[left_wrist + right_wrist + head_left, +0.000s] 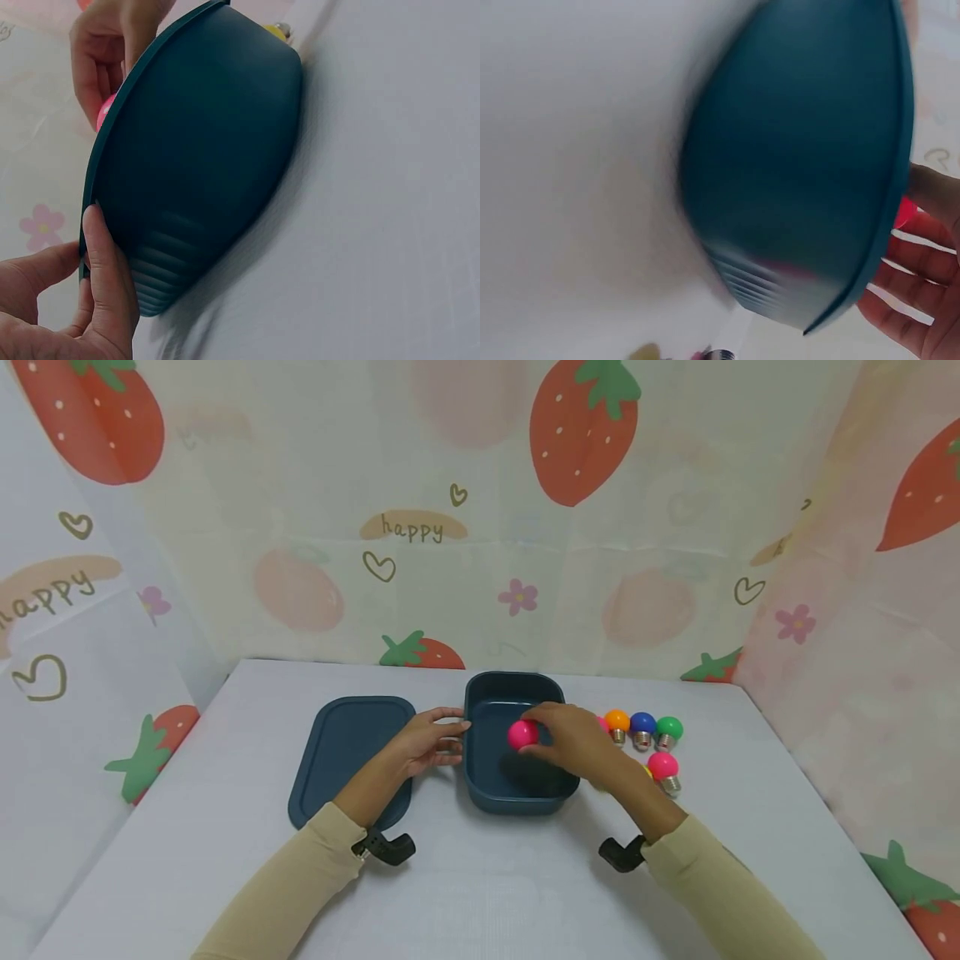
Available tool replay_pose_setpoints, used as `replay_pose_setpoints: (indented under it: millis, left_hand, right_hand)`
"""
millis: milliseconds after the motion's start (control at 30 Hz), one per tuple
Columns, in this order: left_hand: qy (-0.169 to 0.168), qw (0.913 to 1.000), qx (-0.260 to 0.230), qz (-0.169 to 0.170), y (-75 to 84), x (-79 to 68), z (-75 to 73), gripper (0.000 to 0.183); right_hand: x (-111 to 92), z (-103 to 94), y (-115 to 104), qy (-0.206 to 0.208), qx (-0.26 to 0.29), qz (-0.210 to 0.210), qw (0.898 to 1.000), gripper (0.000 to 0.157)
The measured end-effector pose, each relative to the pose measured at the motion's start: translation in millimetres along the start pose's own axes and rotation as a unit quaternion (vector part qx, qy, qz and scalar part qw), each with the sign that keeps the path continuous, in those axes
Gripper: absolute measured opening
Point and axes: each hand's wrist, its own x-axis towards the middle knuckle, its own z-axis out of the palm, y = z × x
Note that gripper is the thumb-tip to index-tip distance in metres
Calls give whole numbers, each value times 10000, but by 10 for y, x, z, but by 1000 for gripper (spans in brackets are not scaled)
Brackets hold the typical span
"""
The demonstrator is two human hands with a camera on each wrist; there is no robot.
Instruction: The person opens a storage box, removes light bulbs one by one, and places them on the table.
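A dark teal rectangular container stands on the table, its hollow facing up. My left hand touches its left rim with fairly straight fingers, also seen close up in the left wrist view. Over the container, my right hand pinches a pink light bulb between thumb and fingers; the bulb's base is hidden. In the right wrist view, the container wall covers most of that bulb. Right of the container lie more small bulbs: an orange one, a blue one, a green one and another pink one.
A matching flat lid lies left of the container, partly under my left forearm. Behind my right hand, a yellow bulb and a further pink one are partly hidden. A strawberry-patterned curtain borders the back and sides of the white table.
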Motion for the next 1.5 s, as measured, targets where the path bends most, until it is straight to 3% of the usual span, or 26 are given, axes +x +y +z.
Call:
replay_pose_setpoints:
  millis: [233, 500, 767, 1033, 1333, 1500]
  left_hand:
    - [25, 10000, 38, 4, -10, 14, 2, 46]
    - [33, 10000, 13, 18, -20, 21, 10, 46]
    - [44, 10000, 41, 16, -23, 15, 17, 47]
    - [-14, 9999, 116, 19, -7, -1, 16, 50]
    - [-4, 10000, 50, -38, -15, 29, 3, 47]
    - [-10, 10000, 32, -46, -13, 23, 8, 48]
  right_hand:
    - [-117, -72, 79, 175, 761, 129, 9969, 55]
    - [-253, -124, 167, 520, 1155, 243, 9917, 55]
    - [-389, -167, 227, 866, 1207, 412, 9880, 55]
    - [-511, -188, 336, 1307, 1532, 629, 9775, 51]
    - [-614, -251, 424, 1329, 1619, 890, 9738, 49]
    - [-689, -267, 492, 1504, 1382, 936, 9744, 43]
